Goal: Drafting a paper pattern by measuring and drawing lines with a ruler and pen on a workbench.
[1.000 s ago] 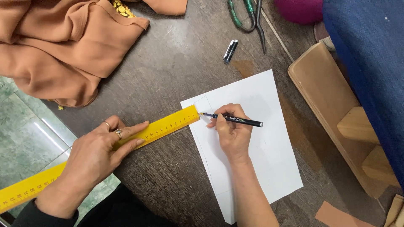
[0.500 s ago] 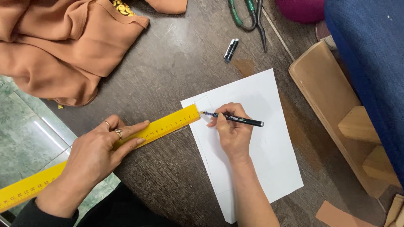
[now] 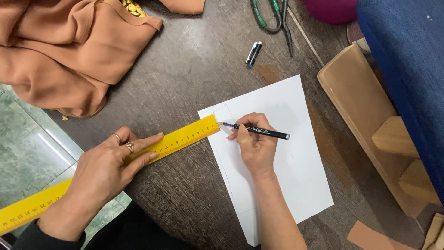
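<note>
A white sheet of paper (image 3: 296, 166) lies on the dark round table (image 3: 203, 69), with faint pencil lines near its upper left corner. My right hand (image 3: 255, 146) rests on the sheet and holds a black pen (image 3: 259, 132), whose tip touches the paper right at the end of a long yellow ruler (image 3: 185, 137). My left hand (image 3: 108, 169), with rings on two fingers, presses flat on the ruler's middle. The ruler runs diagonally from the lower left up to the paper's left edge.
Orange-brown cloth (image 3: 60, 51) is bunched at the upper left. A black pen cap (image 3: 253, 54) and green-handled scissors (image 3: 273, 16) lie at the top. A wooden stand (image 3: 370, 125) and blue fabric (image 3: 407, 65) fill the right. Green tiled floor (image 3: 27, 134) shows at the left.
</note>
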